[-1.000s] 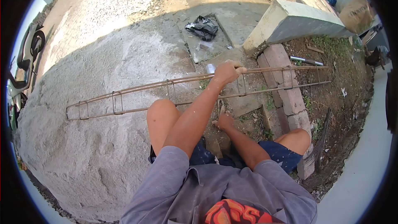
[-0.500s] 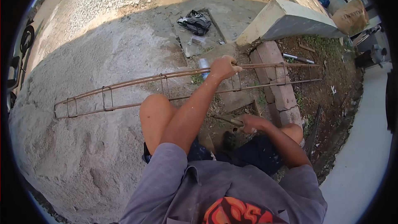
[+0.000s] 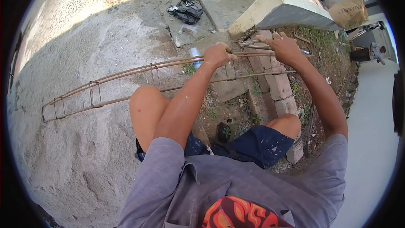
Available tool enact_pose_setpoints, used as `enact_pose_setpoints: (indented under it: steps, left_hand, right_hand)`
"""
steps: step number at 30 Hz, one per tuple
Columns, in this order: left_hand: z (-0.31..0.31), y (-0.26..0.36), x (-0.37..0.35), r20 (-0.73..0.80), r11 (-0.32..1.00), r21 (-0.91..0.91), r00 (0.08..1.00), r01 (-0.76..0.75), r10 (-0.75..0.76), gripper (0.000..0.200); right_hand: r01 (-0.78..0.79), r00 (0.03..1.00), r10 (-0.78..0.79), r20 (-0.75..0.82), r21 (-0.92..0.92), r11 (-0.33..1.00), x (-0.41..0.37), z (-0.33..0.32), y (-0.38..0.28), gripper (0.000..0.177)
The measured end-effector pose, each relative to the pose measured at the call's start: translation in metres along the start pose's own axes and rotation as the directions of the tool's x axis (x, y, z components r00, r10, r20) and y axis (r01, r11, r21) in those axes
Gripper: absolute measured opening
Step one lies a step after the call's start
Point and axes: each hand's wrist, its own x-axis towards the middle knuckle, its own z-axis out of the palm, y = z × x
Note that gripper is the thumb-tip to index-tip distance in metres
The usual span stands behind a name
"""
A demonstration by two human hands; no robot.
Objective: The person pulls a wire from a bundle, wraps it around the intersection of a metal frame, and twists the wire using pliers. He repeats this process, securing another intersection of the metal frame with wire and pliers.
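A long rebar cage (image 3: pixel 122 75), rusty bars tied with square stirrups, lies across in front of my knees. My left hand (image 3: pixel 218 55) is closed around its upper bars near the middle. Farther right, my right hand (image 3: pixel 282 47) is over the cage's right part with some fingers stretched leftward. A slim metal hand tool like pincers (image 3: pixel 250 42) reaches left from under that hand, above the bars; its grip is mostly hidden by my palm.
Sand (image 3: pixel 93 143) supports the cage's left end; bricks (image 3: pixel 279 85) lie under its right part. A black plastic bag (image 3: pixel 185 11), a plastic bottle (image 3: pixel 195 55), and a low concrete block (image 3: pixel 274 10) are beyond. Another person (image 3: pixel 374 53) is far right, near a white wall (image 3: pixel 367 135).
My right hand has risen from beside my right knee to the cage's right part, bringing the tool along. My left hand keeps its hold on the bars. The view has shifted slightly.
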Motion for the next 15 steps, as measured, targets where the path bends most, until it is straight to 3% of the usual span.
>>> enact_pose_setpoints:
  steps: [1, 5, 10, 13, 15]
  left_hand:
    - [0.000, 0.000, 0.000, -0.002, 1.000, 0.005, 1.000, -0.001, 0.001, 0.042]
    - [0.000, -0.001, -0.001, -0.001, 1.000, 0.013, 1.000, 0.013, -0.013, 0.044]
    - [0.002, -0.002, 0.000, 0.001, 1.000, 0.015, 1.000, 0.014, -0.015, 0.048]
    - [-0.001, 0.001, -0.002, 0.015, 1.000, 0.016, 1.000, 0.026, -0.026, 0.050]
    - [-0.003, 0.002, -0.002, 0.015, 0.999, 0.025, 0.999, 0.032, -0.033, 0.051]
  right_hand:
    - [0.051, 0.995, -0.064, -0.077, -0.162, 0.985, 0.013, 0.006, 0.005, 0.074]
    - [0.148, 0.983, -0.174, -0.062, -0.294, 0.944, 0.056, 0.007, 0.007, 0.069]
    - [0.285, 0.952, -0.305, -0.028, -0.286, 0.915, 0.081, 0.000, 0.002, 0.050]
    - [0.315, 0.932, -0.356, -0.060, -0.348, 0.883, 0.090, 0.001, -0.001, 0.047]
    - [0.338, 0.930, -0.365, -0.041, -0.293, 0.895, 0.095, -0.007, -0.002, 0.040]
